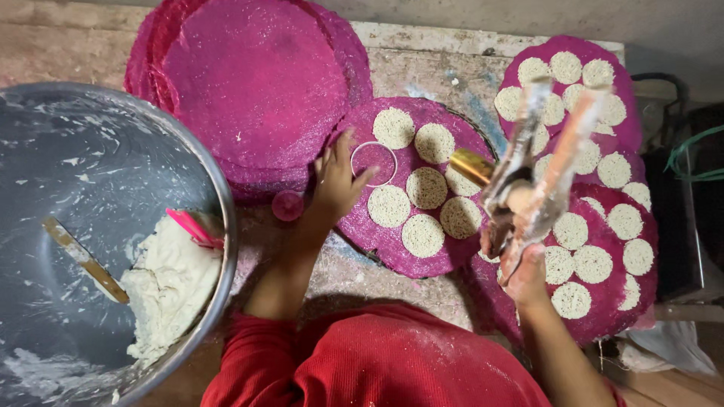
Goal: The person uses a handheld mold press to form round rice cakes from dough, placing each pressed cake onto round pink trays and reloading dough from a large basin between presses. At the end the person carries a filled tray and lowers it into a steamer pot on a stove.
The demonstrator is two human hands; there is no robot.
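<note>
The left hand (337, 183) is resting with its fingers spread open and bent around a thin metal ring mould (374, 163), thumb on its right edge and fingertips at its left, pressing it onto a round pink woven mat (452, 256). The ring is sitting at the upper left of that mat, and inside it only bare pink weave is showing.

On this same mat seven pale, round dough discs (427, 188) are lying close together without overlapping, filling the area right of the ring.

The right hand (522, 265) is closing its fingers around a hand-held dough press (537, 162), gripping its two long, dough-smeared handles, which are rising toward the camera. A brass-coloured barrel (471, 164) is sticking out from the press, pointing left over the discs.

Beyond the right hand, two more pink mats (642, 226) are overlapping each other, both crowded with pale discs; the press is hiding some, so an exact count cannot be told.

Above the left hand a stack of bare pink mats (253, 83) is lying on the worn wooden table (422, 64). A small pink cap (287, 205) is sitting just beside the left wrist.

At the far left one large steel bowl (226, 218) is holding a lump of white dough (167, 283), one pink-handled tool (193, 227) and one flat wooden spatula (84, 260). Red sleeves (377, 362) are covering the person's arms.
</note>
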